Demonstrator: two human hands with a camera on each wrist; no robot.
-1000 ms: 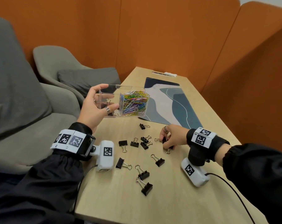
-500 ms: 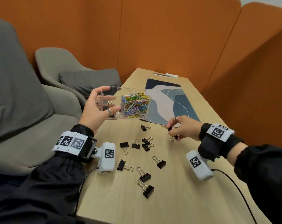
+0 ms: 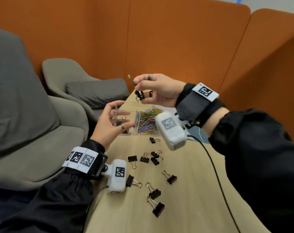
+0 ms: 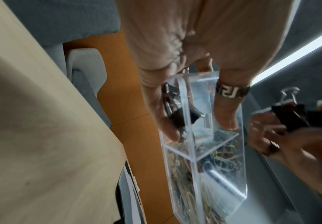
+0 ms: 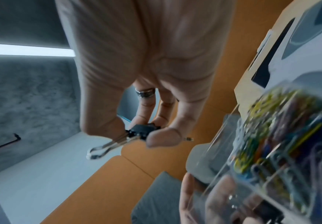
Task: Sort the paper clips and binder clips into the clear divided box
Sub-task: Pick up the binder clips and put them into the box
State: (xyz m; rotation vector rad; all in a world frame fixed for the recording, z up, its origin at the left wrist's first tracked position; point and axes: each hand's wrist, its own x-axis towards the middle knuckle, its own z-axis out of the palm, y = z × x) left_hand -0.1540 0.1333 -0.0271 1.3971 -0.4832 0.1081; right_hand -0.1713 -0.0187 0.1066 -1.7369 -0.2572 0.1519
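orange booth panels fill the top of the head view, with grey armchairs at the left and a pale wooden table point(image 3: 185, 190) running down the lower middle. at centre frame the left hand point(image 3: 109, 125) grips the clear divided box point(image 3: 134, 122) by its left end, thumb and fingers curled round the walls, lifted off the table. its right compartment is packed with coloured paper clips point(image 3: 147, 121); the left compartment holds only a few black binder clips point(image 3: 124, 121). just above the box, the right hand point(image 3: 158, 90) pinches one more binder clip point(image 3: 139, 94) between thumb and fingertips; a small thin metal piece sticks out above the fingers, too small to name.

the paper clips look done: none shows loose on the table. the binder clips are barely begun, i'd judge: about ten loose binder clips point(image 3: 153, 159) lie scattered over the lower middle of the frame, each yet to be picked up.
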